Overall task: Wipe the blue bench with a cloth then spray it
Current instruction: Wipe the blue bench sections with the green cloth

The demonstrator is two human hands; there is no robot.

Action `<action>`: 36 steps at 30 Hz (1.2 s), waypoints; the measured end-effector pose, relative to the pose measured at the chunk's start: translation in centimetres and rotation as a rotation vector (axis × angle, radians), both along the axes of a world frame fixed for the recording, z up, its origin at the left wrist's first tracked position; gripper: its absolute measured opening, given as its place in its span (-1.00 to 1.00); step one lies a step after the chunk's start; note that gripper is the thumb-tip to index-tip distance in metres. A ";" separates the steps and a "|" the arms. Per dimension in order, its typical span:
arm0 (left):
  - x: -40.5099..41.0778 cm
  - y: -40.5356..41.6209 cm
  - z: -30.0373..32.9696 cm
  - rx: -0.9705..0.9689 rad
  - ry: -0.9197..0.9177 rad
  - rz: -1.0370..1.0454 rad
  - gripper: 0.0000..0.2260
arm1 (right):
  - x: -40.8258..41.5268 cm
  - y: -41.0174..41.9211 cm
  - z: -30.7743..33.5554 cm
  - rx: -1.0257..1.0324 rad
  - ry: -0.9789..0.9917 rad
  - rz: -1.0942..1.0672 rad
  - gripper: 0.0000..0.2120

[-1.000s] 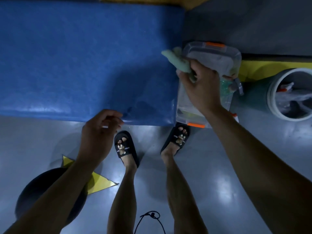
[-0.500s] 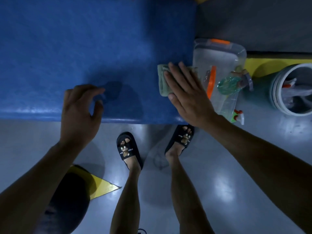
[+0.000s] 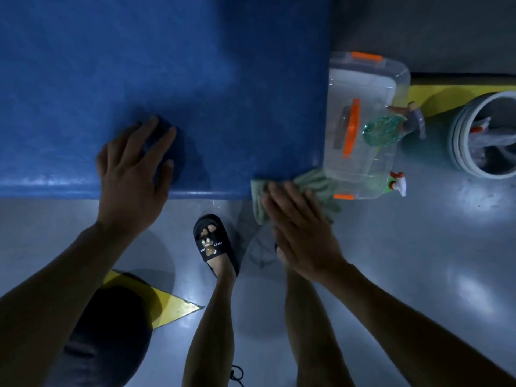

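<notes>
Floor [image 3: 418,275]: glossy grey, smooth, with light glare; yellow triangular marking [image 3: 170,305] at lower left, beside a dark rounded object, unclear what.
Cord [image 3: 237,372]: thin, black, looped on the floor by the legs.
Sandal [image 3: 213,244]: black slide on the left foot, open toe, small bear figure on the strap; white lettering reads "EVERY", the rest too small to read.
Right hand [image 3: 298,230]: fingers straight and together, palm flat on the cloth at the near right corner of the desk.
Cloth [image 3: 315,185]: pale green, soft, crumpled; draped over the desk's near edge, partly under the right hand, touching the clear box.
Left hand [image 3: 131,169]: fingers spread and relaxed, resting flat on the desk top near the front edge, holding nothing.
Desk [image 3: 167,65]: blue, padded, faintly grained surface, rounded shiny front edge.
Clear box [image 3: 363,121]: transparent plastic, rounded corners, orange latches and handle, just beside the desk's right end.
Spray bottle [image 3: 382,129]: translucent green, lying against the box.
Bucket [image 3: 480,135]: round, pale rim, right of the box.
</notes>
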State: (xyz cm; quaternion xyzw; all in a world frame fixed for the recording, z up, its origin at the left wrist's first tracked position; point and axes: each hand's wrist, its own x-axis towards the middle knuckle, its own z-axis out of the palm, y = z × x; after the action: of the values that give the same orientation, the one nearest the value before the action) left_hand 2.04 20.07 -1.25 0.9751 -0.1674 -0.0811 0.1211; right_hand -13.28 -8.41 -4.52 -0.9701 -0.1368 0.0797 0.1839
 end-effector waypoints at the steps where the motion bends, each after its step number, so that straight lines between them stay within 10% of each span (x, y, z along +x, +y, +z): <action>1: 0.1 0.2 -0.1 0.002 -0.005 -0.009 -0.58 | -0.7 -0.3 -0.6 -0.039 -0.016 0.040 -0.44; 8: 0.2 0.3 -1.2 -0.022 -0.069 0.010 -0.61 | 3.4 -1.6 -0.7 -0.156 -0.153 0.044 -0.30; 19: 0.6 0.7 -1.1 -0.047 -0.060 -0.001 -0.61 | 13.8 -0.1 0.0 0.093 -0.142 -0.643 -0.51; 27: 1.3 1.2 -0.8 -0.033 -0.047 -0.049 -0.62 | 6.5 2.6 -0.1 -0.056 -0.124 -0.325 -0.51; 32: 1.1 1.0 -0.9 -0.043 -0.030 -0.024 -0.62 | 14.4 -1.1 0.1 0.374 0.027 -0.986 -0.44; 36: 1.1 1.0 -0.7 -0.034 -0.002 -0.010 -0.60 | 10.8 1.3 1.2 0.376 0.013 -1.088 -0.52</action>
State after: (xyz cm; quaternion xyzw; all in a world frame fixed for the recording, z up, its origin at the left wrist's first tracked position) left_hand 3.18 21.07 -1.96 0.9721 -0.1736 -0.0778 0.1371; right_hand -2.49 -7.14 -3.28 -0.8508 0.3715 -0.0460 0.3687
